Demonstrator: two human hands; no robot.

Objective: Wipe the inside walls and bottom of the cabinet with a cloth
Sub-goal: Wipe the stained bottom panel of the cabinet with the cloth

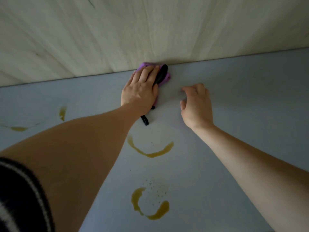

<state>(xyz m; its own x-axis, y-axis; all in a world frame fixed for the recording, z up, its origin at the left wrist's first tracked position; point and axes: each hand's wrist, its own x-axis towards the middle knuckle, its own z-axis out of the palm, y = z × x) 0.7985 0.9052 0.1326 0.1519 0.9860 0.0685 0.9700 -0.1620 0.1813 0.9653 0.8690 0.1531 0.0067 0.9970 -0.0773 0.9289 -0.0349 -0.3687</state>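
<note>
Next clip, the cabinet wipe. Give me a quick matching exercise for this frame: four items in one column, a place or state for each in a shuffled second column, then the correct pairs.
Column one:
1. left hand
2. right hand
3. purple cloth
4. yellow ring stains

Column two:
A. loosely curled, holding nothing
B. on the grey bottom panel, nearer the camera than the hands
C. pressed flat on the cloth
D. at the seam where the bottom meets the pale back wall

Pairs: 1-C, 2-A, 3-D, 4-B
</note>
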